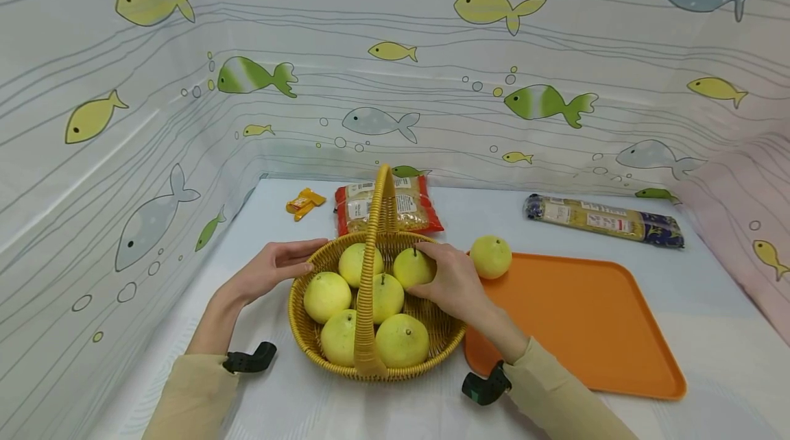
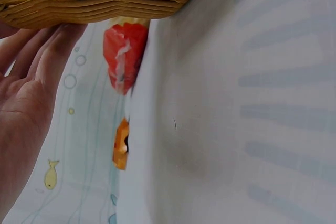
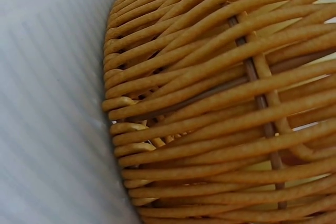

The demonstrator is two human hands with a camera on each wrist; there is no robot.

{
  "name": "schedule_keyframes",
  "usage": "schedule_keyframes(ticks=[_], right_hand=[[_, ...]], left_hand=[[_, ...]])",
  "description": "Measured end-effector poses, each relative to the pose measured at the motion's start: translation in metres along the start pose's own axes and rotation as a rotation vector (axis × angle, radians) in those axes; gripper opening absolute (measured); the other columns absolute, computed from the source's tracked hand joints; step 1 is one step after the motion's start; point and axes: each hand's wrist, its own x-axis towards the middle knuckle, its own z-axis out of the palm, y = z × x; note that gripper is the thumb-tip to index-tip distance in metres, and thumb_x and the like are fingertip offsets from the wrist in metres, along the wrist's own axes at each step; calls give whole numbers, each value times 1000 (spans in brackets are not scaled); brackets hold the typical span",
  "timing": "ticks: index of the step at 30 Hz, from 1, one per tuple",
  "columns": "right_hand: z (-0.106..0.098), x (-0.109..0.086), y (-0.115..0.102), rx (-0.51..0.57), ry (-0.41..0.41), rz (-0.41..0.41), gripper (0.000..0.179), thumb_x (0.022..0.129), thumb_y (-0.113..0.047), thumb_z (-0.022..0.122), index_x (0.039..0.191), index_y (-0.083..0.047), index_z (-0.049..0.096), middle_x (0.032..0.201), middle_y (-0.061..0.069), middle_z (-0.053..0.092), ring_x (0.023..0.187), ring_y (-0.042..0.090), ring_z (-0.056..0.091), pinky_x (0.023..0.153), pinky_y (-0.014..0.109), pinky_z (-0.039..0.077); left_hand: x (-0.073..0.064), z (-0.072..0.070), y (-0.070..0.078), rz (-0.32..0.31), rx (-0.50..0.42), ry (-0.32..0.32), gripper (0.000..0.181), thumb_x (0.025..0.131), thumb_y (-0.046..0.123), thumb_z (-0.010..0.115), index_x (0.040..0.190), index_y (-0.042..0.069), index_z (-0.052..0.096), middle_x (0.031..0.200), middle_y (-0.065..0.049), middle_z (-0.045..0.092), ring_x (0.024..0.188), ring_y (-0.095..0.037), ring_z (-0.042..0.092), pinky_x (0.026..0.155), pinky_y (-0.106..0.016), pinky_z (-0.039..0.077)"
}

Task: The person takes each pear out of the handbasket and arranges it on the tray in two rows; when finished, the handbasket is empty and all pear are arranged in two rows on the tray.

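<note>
A woven wicker basket (image 1: 300,340) with a tall arched handle (image 1: 365,289) holds several round yellow-green pears (image 1: 402,340), some with short stems. My right hand (image 1: 453,282) reaches over the basket's right rim, its thumb and fingers curled round a pear (image 1: 410,267) at the back right inside. At the left rim my left hand (image 1: 271,269) rests against the basket with fingers fairly straight; the left wrist view shows those fingers (image 2: 44,56) beside the woven wall (image 2: 100,3). In the right wrist view only the basket's weave (image 3: 220,103) shows, and the hand is out of sight.
An orange tray (image 1: 574,323) lies right of the basket, with another pear (image 1: 490,257) at its back left corner. Behind stand a red-edged bag of grain (image 1: 404,203), small orange packets (image 1: 305,203) and a long clear-and-blue package (image 1: 605,219). Fish-patterned curtains surround the table.
</note>
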Motion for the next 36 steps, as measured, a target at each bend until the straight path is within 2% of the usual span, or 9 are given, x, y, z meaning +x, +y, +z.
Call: schedule_keyframes(ticks=[22,28,36], right_hand=[[-1,-2,3,22,44,-40,71,68,-23,94,130,-6,65,121,10,71,107,27,68,86,43,56],[-2,-3,2,77,47,-41,73,68,-22,94,132,-5,64,121,11,70,108,29,66,85,44,57],[-9,-4,1,204,53,31,72,69,-18,93,133,-3,63,122,14,68,109,28,65,88,43,56]], left_hand=[[-1,0,1,0,-3,-3,53,100,19,63,150,8,47,153,-13,46,130,-8,55,99,-17,47],[-1,-1,-1,-12,5,4,53,100,20,62,149,9,48,153,-12,46,129,-7,55,98,-17,47],[0,0,-1,-11,-4,-4,53,100,20,62,150,9,47,154,-12,46,127,-4,55,99,-17,46]])
